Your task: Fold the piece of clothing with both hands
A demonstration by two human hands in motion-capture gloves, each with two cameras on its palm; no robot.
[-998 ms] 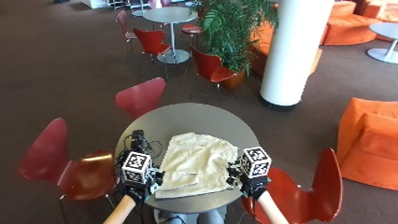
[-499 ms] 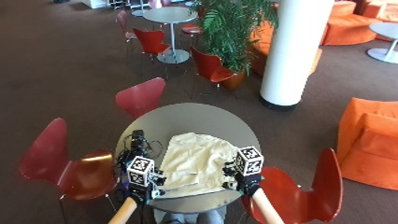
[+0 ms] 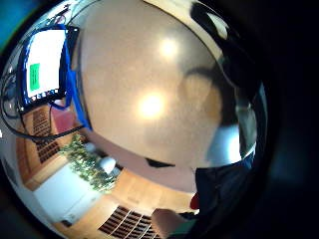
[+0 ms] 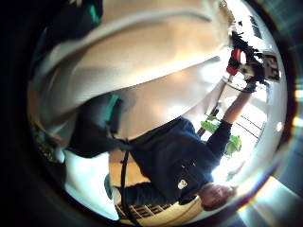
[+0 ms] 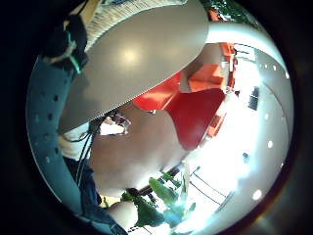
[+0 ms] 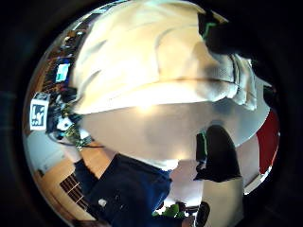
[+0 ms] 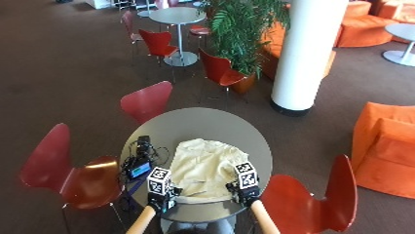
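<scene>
A cream-coloured shirt (image 7: 206, 166) lies spread out on the round grey tabletop (image 7: 195, 124), its near hem toward the person at the table's near edge. The left hand (image 7: 160, 199) is at the hem's left corner and the right hand (image 7: 242, 192) at its right corner, both right at the edge of the cloth. From the outside view the fingers are hidden under the gloves' gear, so it cannot be told there whether they have hold of the cloth. In the right thumb side palm view a black-gloved finger (image 6: 222, 38) lies curled over the edge of the shirt, while the thumb (image 6: 218, 153) stands apart over the bare tabletop. In the left thumb side palm view the shirt fills the space close to the palm, and a dark gloved finger (image 4: 97, 125) lies against its edge; whether it pinches the cloth cannot be told. A small device with a lit screen (image 7: 138, 169) and tangled cables sits on the tabletop just left of the shirt. Red chairs (image 7: 62, 168) stand around the table.
</scene>
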